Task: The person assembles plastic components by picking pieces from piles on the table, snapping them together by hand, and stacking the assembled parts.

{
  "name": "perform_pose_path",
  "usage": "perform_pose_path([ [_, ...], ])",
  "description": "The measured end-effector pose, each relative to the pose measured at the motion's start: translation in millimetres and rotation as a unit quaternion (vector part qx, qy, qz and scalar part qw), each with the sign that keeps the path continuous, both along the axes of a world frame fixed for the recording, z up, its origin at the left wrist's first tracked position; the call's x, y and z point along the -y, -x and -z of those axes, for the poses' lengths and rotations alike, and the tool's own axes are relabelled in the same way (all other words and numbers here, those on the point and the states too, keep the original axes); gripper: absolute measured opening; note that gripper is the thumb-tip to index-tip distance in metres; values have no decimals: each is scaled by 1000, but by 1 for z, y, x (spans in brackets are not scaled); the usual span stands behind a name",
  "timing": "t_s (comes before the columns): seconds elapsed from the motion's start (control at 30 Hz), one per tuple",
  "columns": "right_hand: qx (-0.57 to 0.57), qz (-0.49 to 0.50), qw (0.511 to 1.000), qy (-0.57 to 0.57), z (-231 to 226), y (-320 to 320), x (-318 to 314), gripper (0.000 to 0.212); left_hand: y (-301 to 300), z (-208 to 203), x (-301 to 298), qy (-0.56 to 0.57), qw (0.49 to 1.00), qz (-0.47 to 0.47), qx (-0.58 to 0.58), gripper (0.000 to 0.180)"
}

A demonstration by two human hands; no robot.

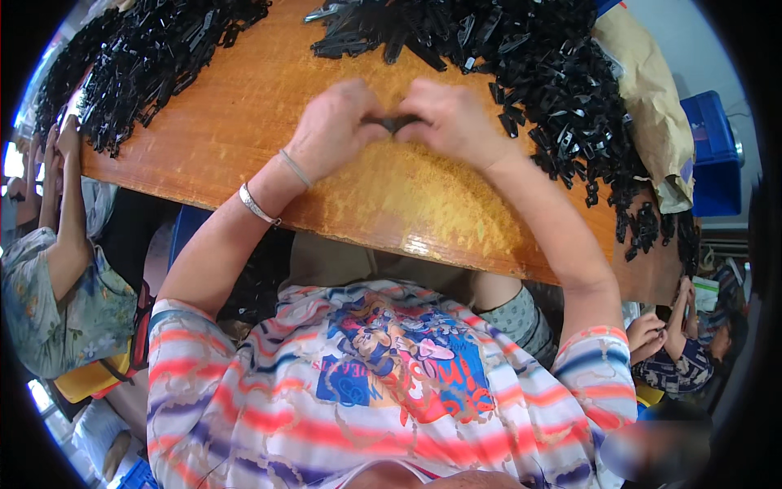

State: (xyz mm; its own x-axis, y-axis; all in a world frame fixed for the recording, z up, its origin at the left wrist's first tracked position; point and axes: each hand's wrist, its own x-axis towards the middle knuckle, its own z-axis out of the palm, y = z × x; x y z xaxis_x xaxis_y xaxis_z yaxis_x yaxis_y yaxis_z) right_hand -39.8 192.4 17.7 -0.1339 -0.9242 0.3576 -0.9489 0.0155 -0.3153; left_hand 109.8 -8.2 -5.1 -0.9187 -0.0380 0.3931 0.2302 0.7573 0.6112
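Observation:
Over the worn middle of the wooden table (244, 106), my left hand (338, 126) and my right hand (452, 121) meet closely. Fingers and thumbs pinch a small dark piece (394, 125) from both sides. Motion blur and my fingers hide most of it, so its exact kind does not show. Just beyond and to the right of my right hand spreads a large heap of small black plastic pieces (562, 90), narrow and clip-like. Some loose ones lie at the heap's near edge.
Another heap of black pieces (155, 65) covers the far left of the table. A brown paper bag (648, 106) stands behind the right heap, beside blue bins (713, 143). A co-worker's arms (69, 187) reach in at the left; another person's hands (648, 334) show at the right.

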Motion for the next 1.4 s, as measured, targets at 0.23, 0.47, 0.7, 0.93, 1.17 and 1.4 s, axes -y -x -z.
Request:
perform_pose_path([
  [0.23,-7,48,999,-21,-4,-16,6,31,-1,-5,-1,3,1000,-8,-17,20],
  [0.47,47,119,992,16,-26,-17,-52,42,-131,-84,79,33,972,-27,232,21],
  [0.7,-6,245,965,-91,-13,-2,-72,29,-54,-67,72,106,989,-95,24,30],
  [0.93,7,245,958,-148,-27,-19,-70,23,62,-12,60,259,955,-141,-40,22],
  [1.17,57,206,969,-124,-29,-28,-75,30,59,-18,56,277,952,-133,-6,19],
  [1.4,383,210,899,22,-16,-45,-44,27,4,-26,16,114,993,-13,40,22],
])
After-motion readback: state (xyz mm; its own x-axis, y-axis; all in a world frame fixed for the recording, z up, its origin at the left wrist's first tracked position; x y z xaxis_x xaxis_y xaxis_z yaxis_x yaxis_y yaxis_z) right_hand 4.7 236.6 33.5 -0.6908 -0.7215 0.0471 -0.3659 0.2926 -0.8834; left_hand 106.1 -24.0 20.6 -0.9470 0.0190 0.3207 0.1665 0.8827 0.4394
